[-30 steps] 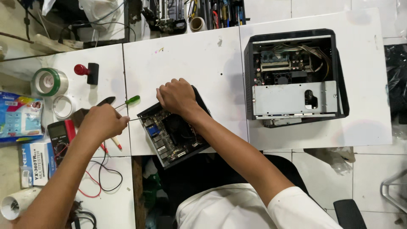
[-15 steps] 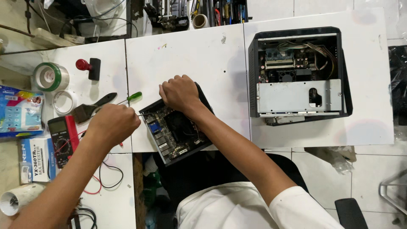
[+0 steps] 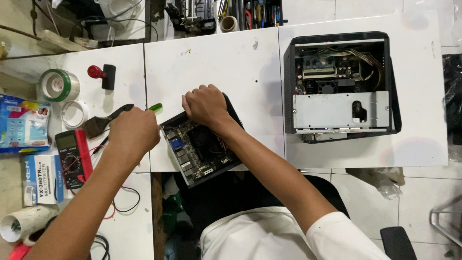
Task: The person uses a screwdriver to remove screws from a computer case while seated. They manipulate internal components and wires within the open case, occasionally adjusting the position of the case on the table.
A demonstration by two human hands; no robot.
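Hands work over a small open computer case [image 3: 202, 151] at the near edge of the white table [image 3: 231, 62], seen from the head camera. The left hand [image 3: 134, 132] is closed around a green-handled screwdriver [image 3: 155, 107], its tip at the case's left corner. The right hand [image 3: 206, 103] grips the far rim of the case, fingers curled over it, steadying it at a tilt. Just left lie a brush [image 3: 103, 120], a multimeter [image 3: 73, 158] and tape rolls [image 3: 58, 85]. Well apart to the right sits a larger opened chassis [image 3: 339, 86].
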